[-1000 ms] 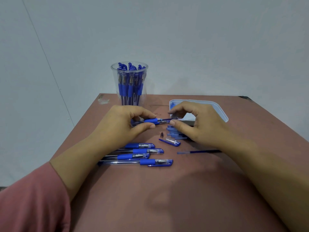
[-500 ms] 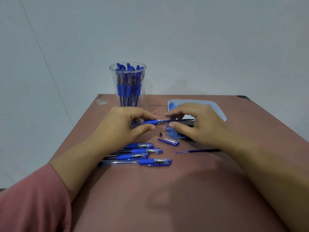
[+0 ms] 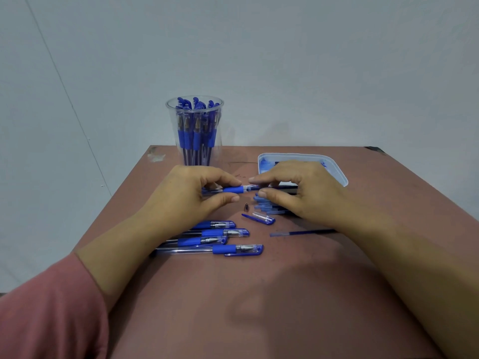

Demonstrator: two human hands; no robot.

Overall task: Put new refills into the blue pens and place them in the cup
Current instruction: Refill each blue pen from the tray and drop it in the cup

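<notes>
Blue-grip clear-barrel pen (image 3: 232, 189): held level above the reddish-brown table (image 3: 259, 307), in front of the clear plastic cup (image 3: 173, 141), not in it.

Head view, the only one:
- Left hand (image 3: 191, 193) pinches the barrel just behind the blue grip, thumb below and fingers on top.
- Right hand (image 3: 293, 193) is closed on the thin dark refill (image 3: 286, 187), thumb and forefinger at the pen's front end. The refill looks partly in; depth unclear.
- Small metal tip cone (image 3: 245, 206) lies loose just below the pen, with the loose blue cap (image 3: 261, 218) beside it.
- Four capped pens (image 3: 215, 237) lie near the left wrist, and a spare refill (image 3: 303, 232) lies by the right wrist.
- White shallow tray (image 3: 339, 174) sits behind the right hand.
- The cup is already packed with pens.

Risks, my read:
- Pushing off-axis would bend or jam the refill at the barrel mouth.
- The right palm could sweep the cone, and it may roll away.
- The full cup could tip when another pen is forced in.
</notes>
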